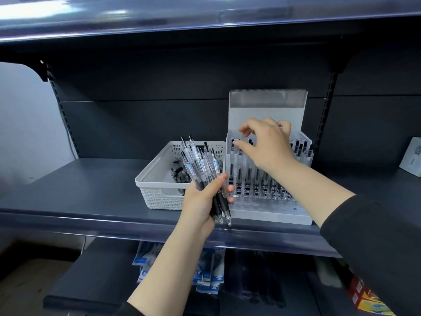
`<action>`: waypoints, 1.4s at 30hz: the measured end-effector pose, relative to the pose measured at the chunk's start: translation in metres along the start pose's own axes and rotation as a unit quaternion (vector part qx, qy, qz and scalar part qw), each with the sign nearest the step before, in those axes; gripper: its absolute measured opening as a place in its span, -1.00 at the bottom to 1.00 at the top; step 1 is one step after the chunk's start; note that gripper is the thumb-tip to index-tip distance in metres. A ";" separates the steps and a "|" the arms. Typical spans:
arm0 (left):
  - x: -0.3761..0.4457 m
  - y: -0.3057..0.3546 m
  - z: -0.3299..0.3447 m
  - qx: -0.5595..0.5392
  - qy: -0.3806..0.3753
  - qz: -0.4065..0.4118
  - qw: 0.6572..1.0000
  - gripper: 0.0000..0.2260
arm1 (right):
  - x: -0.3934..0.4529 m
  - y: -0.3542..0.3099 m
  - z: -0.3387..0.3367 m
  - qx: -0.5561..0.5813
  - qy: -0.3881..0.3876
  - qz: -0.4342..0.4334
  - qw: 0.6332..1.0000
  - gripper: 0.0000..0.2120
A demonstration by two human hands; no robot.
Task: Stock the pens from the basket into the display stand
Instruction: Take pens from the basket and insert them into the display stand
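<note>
The shelf (91,192) carries the display stand (268,156) under the right hand (266,144), whose fingers pinch a pen top (235,142) there. The basket (159,179) sits behind the left hand (200,201), which grips a pen bundle (202,165).

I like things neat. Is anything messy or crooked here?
Nothing broken or spilled. The pens in the display stand stand upright in their holes. Only the bundle of pens in the left hand fans out unevenly, and the basket sits slightly angled.
</note>
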State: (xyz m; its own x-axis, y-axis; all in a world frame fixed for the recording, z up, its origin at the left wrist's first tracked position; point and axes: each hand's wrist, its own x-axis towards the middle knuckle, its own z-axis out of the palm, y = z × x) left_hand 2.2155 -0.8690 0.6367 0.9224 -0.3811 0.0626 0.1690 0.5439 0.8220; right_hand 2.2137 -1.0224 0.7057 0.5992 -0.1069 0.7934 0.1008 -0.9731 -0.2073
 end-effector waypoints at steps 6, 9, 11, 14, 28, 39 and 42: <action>-0.002 -0.002 0.004 0.011 -0.031 0.012 0.999 -0.81 | -0.008 -0.034 -0.013 0.141 -0.050 0.010 0.989 -0.82; -0.004 -0.001 0.006 0.004 -0.056 0.019 0.998 -0.69 | -0.011 -0.041 -0.012 0.132 -0.144 0.055 0.979 -0.77; -0.005 0.000 0.006 -0.003 -0.062 0.019 0.998 -0.63 | -0.011 -0.041 -0.011 0.152 -0.174 0.082 0.970 -0.82; -0.005 0.000 0.006 0.002 -0.065 0.017 0.998 -0.64 | -0.012 -0.040 -0.010 0.195 -0.198 0.111 0.954 -0.84; -0.005 -0.001 0.000 -0.027 -0.016 0.021 0.999 -0.86 | -0.010 -0.038 -0.005 0.319 -0.148 0.228 0.908 -0.92; 0.000 0.009 -0.010 0.006 0.011 0.024 1.000 -0.84 | 0.010 -0.033 -0.016 0.295 -0.039 0.222 0.928 -0.90; 0.001 0.010 -0.013 -0.001 0.004 0.019 1.000 -0.88 | 0.018 -0.026 -0.023 0.295 0.015 0.208 0.933 -0.83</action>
State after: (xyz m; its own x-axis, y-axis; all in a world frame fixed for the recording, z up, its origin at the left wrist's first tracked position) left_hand 2.2229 -0.8544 0.6379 0.9310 -0.3542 0.0885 0.1346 0.5584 0.8186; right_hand 2.2032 -1.0040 0.7385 0.6621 -0.4641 0.5885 0.2894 -0.5660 -0.7719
